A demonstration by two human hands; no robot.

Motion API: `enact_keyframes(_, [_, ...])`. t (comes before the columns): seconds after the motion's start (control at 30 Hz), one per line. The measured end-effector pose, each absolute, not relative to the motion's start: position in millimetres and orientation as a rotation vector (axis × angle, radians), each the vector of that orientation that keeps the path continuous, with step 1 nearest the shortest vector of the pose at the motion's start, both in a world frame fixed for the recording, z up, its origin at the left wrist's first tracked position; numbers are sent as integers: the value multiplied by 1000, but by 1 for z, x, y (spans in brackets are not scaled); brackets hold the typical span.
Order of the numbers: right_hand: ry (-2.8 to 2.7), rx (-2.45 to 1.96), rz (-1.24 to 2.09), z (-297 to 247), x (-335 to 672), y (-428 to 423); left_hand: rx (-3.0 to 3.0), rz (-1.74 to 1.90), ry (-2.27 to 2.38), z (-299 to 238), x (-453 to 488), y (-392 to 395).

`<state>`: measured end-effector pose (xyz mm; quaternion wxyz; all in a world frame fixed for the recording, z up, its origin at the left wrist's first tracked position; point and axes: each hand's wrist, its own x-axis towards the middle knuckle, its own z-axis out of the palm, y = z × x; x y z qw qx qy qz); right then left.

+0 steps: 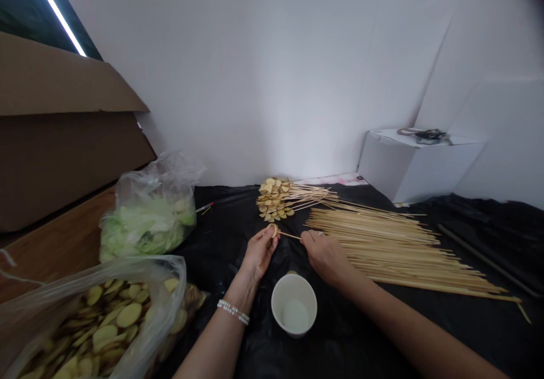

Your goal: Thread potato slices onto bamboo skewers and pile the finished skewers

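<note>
My left hand (260, 251) pinches a round potato slice (274, 230) at the tip of a thin bamboo skewer (289, 235). My right hand (325, 257) grips that skewer's other end, just in front of a wide spread of loose bamboo skewers (395, 243). Beyond my hands lies a heap of skewers threaded with potato slices (274, 199). A clear plastic bag of potato slices (106, 322) sits at the near left, closest to my left forearm. A beaded bracelet (233, 311) circles my left wrist.
A black plastic sheet (221, 237) covers the table. A white paper cup (294, 305) holding pale liquid stands below my hands. A bag of pale green cabbage (147, 220) and cardboard (63, 118) are at left; a white box (419, 166) stands at right.
</note>
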<state>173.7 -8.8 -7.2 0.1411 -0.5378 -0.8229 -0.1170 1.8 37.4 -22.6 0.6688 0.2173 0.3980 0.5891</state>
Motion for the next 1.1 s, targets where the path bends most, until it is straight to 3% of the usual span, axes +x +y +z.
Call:
enact_keyframes(0.17, [-2385,-1639,-161,-5,173,-9,512,1313,908,-23,2,37])
enact_keyframes(0.6, [-2388,-1617,-186,0,171,-12,565,1286,913,-25,4,35])
enact_keyframes(0.9, [-2331,-1700,227,1,174,-6,584,1253,907,-25,3,35])
enact_keyframes(1.1, [-2322,-1607,37,2,174,-7,540,1299,909,-24,4,35])
